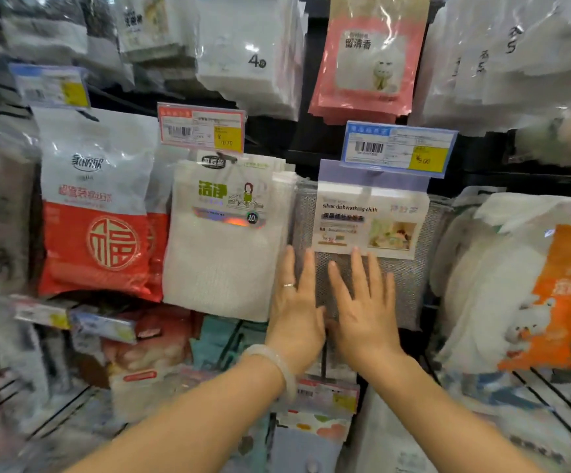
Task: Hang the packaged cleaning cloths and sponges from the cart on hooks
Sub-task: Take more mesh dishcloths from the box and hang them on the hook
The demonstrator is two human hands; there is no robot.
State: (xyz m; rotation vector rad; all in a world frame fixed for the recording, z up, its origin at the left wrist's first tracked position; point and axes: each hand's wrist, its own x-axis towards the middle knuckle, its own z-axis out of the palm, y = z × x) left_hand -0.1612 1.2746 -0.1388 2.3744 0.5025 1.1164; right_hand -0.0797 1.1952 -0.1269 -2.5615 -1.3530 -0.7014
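1. Both hands lie flat against a hanging pack of silver dishwashing cloth [362, 268] on a crowded store display, fingers straight and spread, gripping nothing; the left hand [296, 308] covers the pack's lower left edge and the right hand [362, 312] its lower middle.

2. The pack hangs just under a blue price tag [398, 150], between a white cloth pack [222, 250] on its left and an orange-and-white pack [529, 285] on its right. The hook itself is hidden behind the tag and the purple header card [372, 175].

3. Judged by its look, the pack is light and soft: a grey mesh cloth that gives under the palms, with a stiffer paper label [369, 227] across the upper half. Whether it has a slick plastic sleeve cannot be told.

4. The stiff header card at the top looks like the best place for a grip, since that is probably where the hang hole sits; the cloth body would simply fold.

5. The pack faces outward toward the viewer, label upright and readable, its long axis running vertically, top at the hook, bottom edge hanging free near the wrists.

6. The cart is not in view.
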